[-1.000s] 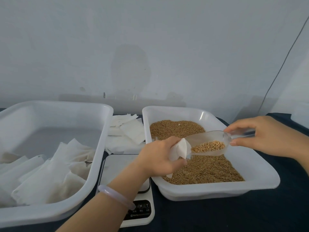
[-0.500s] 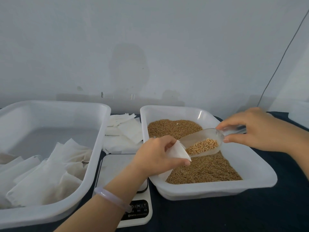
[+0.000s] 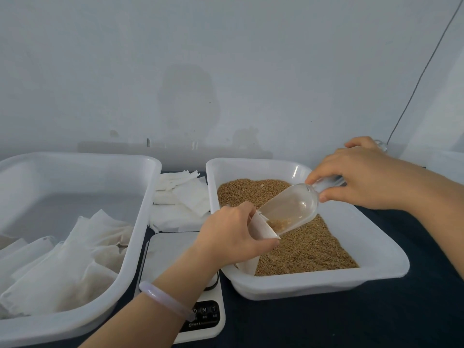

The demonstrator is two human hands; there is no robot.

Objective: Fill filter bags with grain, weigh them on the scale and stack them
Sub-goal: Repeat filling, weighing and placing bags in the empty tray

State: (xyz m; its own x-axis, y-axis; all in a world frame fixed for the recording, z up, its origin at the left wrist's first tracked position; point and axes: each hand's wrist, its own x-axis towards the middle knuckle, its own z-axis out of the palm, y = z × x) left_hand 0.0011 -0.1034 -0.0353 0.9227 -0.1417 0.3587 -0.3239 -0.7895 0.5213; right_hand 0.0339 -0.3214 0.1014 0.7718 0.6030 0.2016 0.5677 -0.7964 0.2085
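My left hand (image 3: 232, 234) grips a white filter bag (image 3: 262, 228) with its mouth held open, over the near left corner of the white tub (image 3: 376, 249) of brown grain (image 3: 308, 249). My right hand (image 3: 361, 177) holds the handle of a clear plastic scoop (image 3: 291, 207), tilted down to the left. The scoop's lip sits in the bag's mouth and the last grain slides in. The white scale (image 3: 173, 252) lies between the two tubs, under my left forearm.
A large white tub (image 3: 140, 222) on the left holds several filled filter bags (image 3: 62, 262). Empty bags (image 3: 183, 197) are piled behind the scale. A dark cloth (image 3: 351, 320) covers the table. A grey wall stands close behind.
My right hand rose and tipped the scoop down to the left into the bag's mouth. Most of the grain has left the scoop. My left hand holds the bag in nearly the same place.
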